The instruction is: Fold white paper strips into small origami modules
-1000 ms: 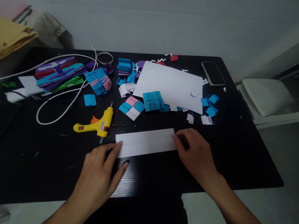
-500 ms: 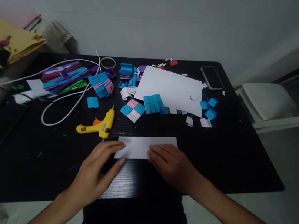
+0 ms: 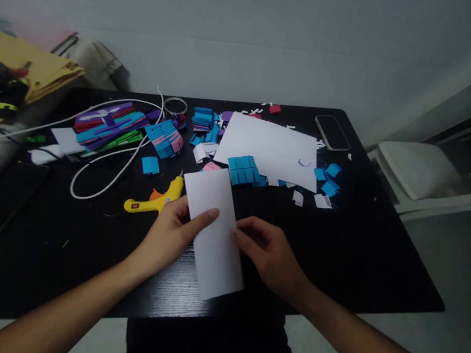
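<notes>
Holding white paper [image 3: 220,263] in the grip of the left hand [image 3: 171,230], over the near side of the black table [image 3: 349,246]. Touching its right edge with the right hand [image 3: 271,255]; cannot tell if pinching. Showing a glue gun [image 3: 142,206] just beside the left hand.

Left grip [image 3: 169,233]: pinching, thumb extended, fingers mostly hidden. Right grip [image 3: 272,257]: fingers curled. Both forearms [image 3: 80,298] cross near edge of bench [image 3: 366,249].

on the counter [image 3: 367,243], as i view it remotely, the cable [image 3: 81,198] lies left of the glue gun [image 3: 155,204], the phone [image 3: 333,133] right of the sheet [image 3: 273,147]; before that sheet, right of the gun, is the paper strip [image 3: 219,254].
</notes>
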Motion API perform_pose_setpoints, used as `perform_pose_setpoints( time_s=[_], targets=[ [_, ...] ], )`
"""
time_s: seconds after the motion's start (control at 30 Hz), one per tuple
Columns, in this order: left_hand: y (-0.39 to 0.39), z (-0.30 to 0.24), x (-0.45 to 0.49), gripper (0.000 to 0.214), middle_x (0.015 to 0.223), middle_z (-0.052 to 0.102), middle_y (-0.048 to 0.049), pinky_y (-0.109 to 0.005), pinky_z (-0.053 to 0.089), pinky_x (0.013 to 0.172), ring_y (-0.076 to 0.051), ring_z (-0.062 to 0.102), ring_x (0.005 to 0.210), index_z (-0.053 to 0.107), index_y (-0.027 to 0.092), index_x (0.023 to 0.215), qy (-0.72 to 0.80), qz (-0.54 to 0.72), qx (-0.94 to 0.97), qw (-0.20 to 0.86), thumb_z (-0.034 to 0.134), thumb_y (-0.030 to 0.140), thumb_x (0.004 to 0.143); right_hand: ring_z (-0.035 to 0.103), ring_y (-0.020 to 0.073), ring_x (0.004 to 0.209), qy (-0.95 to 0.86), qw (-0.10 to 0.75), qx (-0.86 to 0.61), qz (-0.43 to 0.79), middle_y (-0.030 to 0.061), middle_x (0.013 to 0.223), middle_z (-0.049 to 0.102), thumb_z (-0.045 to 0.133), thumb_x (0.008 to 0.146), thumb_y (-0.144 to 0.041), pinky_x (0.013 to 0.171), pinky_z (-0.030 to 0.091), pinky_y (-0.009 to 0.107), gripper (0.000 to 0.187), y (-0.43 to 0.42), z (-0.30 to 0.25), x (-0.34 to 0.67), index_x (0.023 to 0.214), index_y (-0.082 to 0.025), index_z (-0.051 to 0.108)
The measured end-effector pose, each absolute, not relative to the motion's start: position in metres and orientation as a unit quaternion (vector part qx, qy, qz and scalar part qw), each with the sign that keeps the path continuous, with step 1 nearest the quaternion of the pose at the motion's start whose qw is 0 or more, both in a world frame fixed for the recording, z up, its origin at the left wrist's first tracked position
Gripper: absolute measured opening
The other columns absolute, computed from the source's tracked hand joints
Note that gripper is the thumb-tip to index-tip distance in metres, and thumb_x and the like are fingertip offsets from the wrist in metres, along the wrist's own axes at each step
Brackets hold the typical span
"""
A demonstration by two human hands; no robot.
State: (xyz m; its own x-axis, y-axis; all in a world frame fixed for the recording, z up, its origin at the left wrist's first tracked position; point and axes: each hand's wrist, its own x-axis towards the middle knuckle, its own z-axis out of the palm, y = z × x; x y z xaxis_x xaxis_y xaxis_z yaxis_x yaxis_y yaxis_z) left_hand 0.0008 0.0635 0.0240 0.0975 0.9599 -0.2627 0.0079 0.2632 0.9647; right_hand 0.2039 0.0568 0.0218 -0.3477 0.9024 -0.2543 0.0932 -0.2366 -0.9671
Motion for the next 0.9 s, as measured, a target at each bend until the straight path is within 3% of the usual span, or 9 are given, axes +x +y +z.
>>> perform_pose_setpoints(
  time_s=[0.07,0.17,0.23,0.43,0.63,0.73,0.9],
  targets=[
    [0.069,0.023,0.002,0.039,0.079,0.075,-0.0055,-0.029,0.053,0.058,-0.019,0.067,0.064,0.071,0.014,0.096,0.535,0.374,0.451,0.609,0.077,0.049,0.082,0.071,0.0198,0.086,-0.514,0.319,-0.446,0.659,0.0047,0.093,0.074,0.077,0.084,-0.040,0.081,0.061,0.037,0.024,0.064,0.019,0.203,0.094,-0.019,0.070],
    [0.071,0.016,0.000,0.035,0.087,0.077,-0.0062,-0.029,0.054,0.063,-0.020,0.069,0.071,0.073,0.015,0.100,0.502,0.328,0.497,0.627,0.076,0.046,0.084,0.070,0.0200,0.089,-0.501,0.351,-0.454,0.648,0.0054,0.100,0.073,0.074,0.087,-0.040,0.076,0.061,0.035,0.025,0.082,0.020,0.204,0.100,-0.020,0.068],
    [0.071,0.008,-0.004,0.034,0.091,0.077,-0.0061,-0.030,0.055,0.067,-0.020,0.069,0.075,0.074,0.016,0.104,0.480,0.309,0.518,0.636,0.076,0.044,0.085,0.067,0.0171,0.082,-0.520,0.353,-0.452,0.634,0.0025,0.089,0.071,0.073,0.087,-0.037,0.072,0.058,0.031,0.020,0.095,0.020,0.205,0.092,-0.018,0.069],
    [0.074,-0.010,-0.015,0.049,0.076,0.070,-0.0071,-0.029,0.053,0.063,-0.018,0.065,0.067,0.074,0.014,0.091,0.401,0.400,0.400,0.720,0.063,0.062,0.091,0.059,0.0111,0.067,-0.496,0.306,-0.396,0.710,0.0002,0.086,0.066,0.074,0.088,-0.037,0.056,0.049,0.023,0.018,0.112,0.007,0.207,0.090,-0.019,0.070],
    [0.077,-0.012,-0.015,0.037,0.093,0.069,-0.0062,-0.026,0.051,0.071,-0.017,0.065,0.081,0.069,0.018,0.113,0.386,0.360,0.456,0.716,0.063,0.051,0.096,0.066,0.0120,0.067,-0.445,0.344,-0.408,0.719,0.0002,0.085,0.071,0.084,0.078,-0.040,0.062,0.058,0.025,0.027,0.106,-0.002,0.203,0.087,-0.018,0.072],
    [0.076,-0.010,-0.011,0.039,0.095,0.068,-0.0058,-0.023,0.046,0.067,-0.016,0.061,0.079,0.065,0.017,0.111,0.383,0.353,0.483,0.704,0.063,0.053,0.096,0.069,0.0130,0.068,-0.435,0.363,-0.411,0.714,0.0007,0.084,0.073,0.088,0.074,-0.039,0.061,0.061,0.025,0.029,0.103,-0.002,0.201,0.087,-0.017,0.073],
    [0.075,-0.009,-0.004,0.036,0.081,0.062,-0.0013,-0.020,0.041,0.062,-0.012,0.055,0.070,0.062,0.017,0.103,0.341,0.370,0.509,0.698,0.066,0.052,0.094,0.071,0.0150,0.070,-0.428,0.400,-0.402,0.703,0.0001,0.080,0.073,0.091,0.071,-0.034,0.057,0.064,0.025,0.030,0.096,-0.005,0.198,0.087,-0.018,0.071]
  ],
)
